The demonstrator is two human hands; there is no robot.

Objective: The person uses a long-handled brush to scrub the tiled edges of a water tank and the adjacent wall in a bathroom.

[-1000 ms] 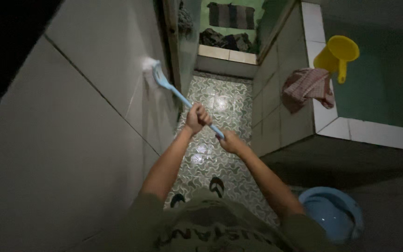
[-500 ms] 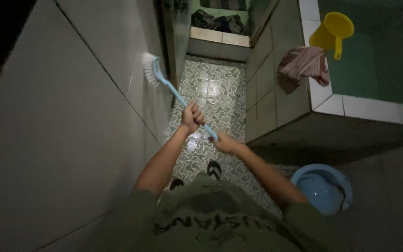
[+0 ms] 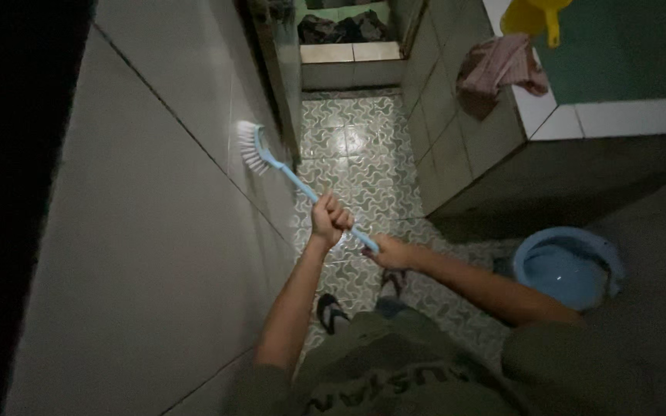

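Gripping a light blue long-handled brush (image 3: 287, 173) with both hands, we have our left hand (image 3: 330, 219) curled in a full fist around the middle of the handle, knuckles up. Our right hand (image 3: 391, 252) is wrapped around the very end of the same handle, just behind and below the left, the two hands near each other but not touching. From the left fist the handle runs up and away to the white bristle head (image 3: 250, 146), which is pressed against the grey tiled wall (image 3: 148, 231), close to a dark grout line. The brush is tilted, head higher than the grip.

Below the hands lies the patterned green and white floor (image 3: 356, 146), glossy with reflected light. Under our arms our two dark sandals (image 3: 331, 312) stand on that floor, near the hem of our olive shirt (image 3: 395, 370).

Off beyond the right hand, a round blue basin (image 3: 568, 266) sits on the floor beside the corner of a tiled water tank (image 3: 472, 131). Farther out, on the tank's white rim, a pinkish checked cloth (image 3: 499, 69) hangs over the edge, and a yellow scoop (image 3: 533, 15) rests just above it, partly cut off by the frame. Straight ahead past the brush head, a raised tiled step (image 3: 348, 54) closes the floor, with dark bundles beyond that we cannot make out.
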